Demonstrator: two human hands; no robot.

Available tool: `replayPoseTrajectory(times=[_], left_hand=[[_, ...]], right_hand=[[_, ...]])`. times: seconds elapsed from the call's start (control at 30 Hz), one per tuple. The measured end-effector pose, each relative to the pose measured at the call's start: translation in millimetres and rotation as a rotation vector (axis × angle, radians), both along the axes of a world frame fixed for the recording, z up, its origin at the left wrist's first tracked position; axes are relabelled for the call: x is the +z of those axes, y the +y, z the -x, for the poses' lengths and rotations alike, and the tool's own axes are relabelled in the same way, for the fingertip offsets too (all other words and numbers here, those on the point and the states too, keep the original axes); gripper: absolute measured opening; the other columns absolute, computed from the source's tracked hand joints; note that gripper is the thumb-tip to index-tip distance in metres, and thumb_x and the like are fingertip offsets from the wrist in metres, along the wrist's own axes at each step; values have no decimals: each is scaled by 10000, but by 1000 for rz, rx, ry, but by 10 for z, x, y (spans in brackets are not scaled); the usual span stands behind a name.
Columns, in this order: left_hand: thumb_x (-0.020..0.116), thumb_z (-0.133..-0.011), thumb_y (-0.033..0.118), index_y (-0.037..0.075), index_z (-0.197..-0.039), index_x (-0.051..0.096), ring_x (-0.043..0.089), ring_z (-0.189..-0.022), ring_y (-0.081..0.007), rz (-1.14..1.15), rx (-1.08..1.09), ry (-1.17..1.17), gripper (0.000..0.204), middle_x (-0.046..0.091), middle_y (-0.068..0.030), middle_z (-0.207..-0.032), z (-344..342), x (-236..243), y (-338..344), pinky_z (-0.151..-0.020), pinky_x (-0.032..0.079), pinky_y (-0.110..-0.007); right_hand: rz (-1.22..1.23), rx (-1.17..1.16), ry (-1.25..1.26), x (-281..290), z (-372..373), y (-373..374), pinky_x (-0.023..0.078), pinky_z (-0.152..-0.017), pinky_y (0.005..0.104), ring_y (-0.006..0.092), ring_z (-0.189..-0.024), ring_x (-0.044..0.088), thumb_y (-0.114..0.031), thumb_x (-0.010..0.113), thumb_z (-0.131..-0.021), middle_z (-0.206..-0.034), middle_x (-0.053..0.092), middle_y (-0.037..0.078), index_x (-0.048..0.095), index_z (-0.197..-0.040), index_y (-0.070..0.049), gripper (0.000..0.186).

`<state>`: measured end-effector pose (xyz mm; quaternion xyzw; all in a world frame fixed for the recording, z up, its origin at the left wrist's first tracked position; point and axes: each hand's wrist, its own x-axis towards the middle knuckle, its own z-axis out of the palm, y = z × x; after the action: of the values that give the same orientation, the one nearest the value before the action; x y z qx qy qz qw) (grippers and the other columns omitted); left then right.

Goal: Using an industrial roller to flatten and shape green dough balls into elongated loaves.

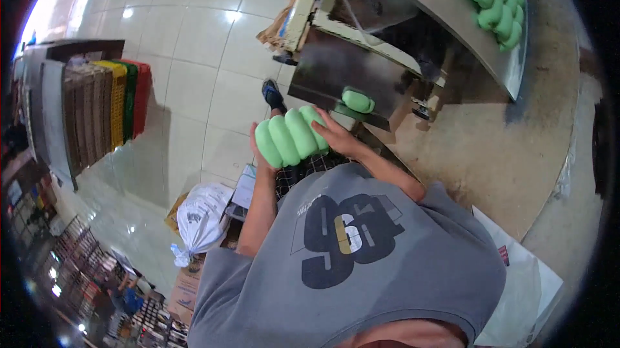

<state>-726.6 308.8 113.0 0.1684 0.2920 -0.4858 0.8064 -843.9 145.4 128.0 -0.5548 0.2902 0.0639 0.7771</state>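
Note:
A row of several light green, smooth, rounded dough-like rolls point(290, 135) is held level in front of my body. My left hand point(254, 144) presses on its left end, mostly hidden behind the rolls. Against the right end lies my right hand point(334, 133), its fingers over the last roll. The rolls sit side by side and touch. Just beyond my right hand, a single green roll point(357, 100) rests at the near edge of a machine's dark tray point(349, 67).
More green rolls point(497, 5) lie in rows on a metal sheet point(445, 5) at the upper right. Stacked crates point(116, 102) stand at the left. By my left arm are a tied white bag point(201, 215) and a carton point(185, 290). A person point(126, 293) is far off, lower left.

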Motion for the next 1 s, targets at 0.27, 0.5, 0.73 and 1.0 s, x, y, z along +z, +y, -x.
replayPoseTrajectory(times=[0.27, 0.5, 0.73, 1.0], left_hand=[[327, -877, 530, 36, -1305, 412, 454, -1169, -264, 115, 8, -134, 658, 501, -120, -1256, 147, -112, -314, -1039, 286, -384], [358, -879, 507, 71, -1097, 560, 535, -1039, -264, 402, -111, -260, 528, 591, -104, -1091, 215, -434, -986, -964, 367, -396], [408, -891, 440, 81, -944, 600, 584, -931, -265, 443, -416, -156, 411, 627, -88, -966, 232, 884, -2057, -896, 432, -407], [410, -895, 537, 21, -1189, 471, 537, -1022, -271, 219, -723, -693, 597, 554, -135, -1121, 27, 2618, -3862, -922, 414, -407]], right_hand=[[1245, 135, 197, -817, 465, -1104, 434, -852, 379, 287, -957, 542, -258, 672, -777, -1061, 541, 133, 461, -1275, -109, 561], [352, -231, 240, -1148, 967, -1190, 411, -915, 410, 271, -1083, 507, -318, 755, -715, -1207, 500, 134, 463, -1255, -96, 653], [-157, -990, -329, 1091, 1146, -1089, 403, -933, 376, 217, -1111, 460, -239, 740, -752, -1195, 482, 59, 351, -1318, -102, 700], [343, -1090, -297, 2463, 1252, -2770, 406, -911, 367, 241, -1127, 462, -304, 706, -771, -1222, 481, 102, 354, -1316, -74, 689]])
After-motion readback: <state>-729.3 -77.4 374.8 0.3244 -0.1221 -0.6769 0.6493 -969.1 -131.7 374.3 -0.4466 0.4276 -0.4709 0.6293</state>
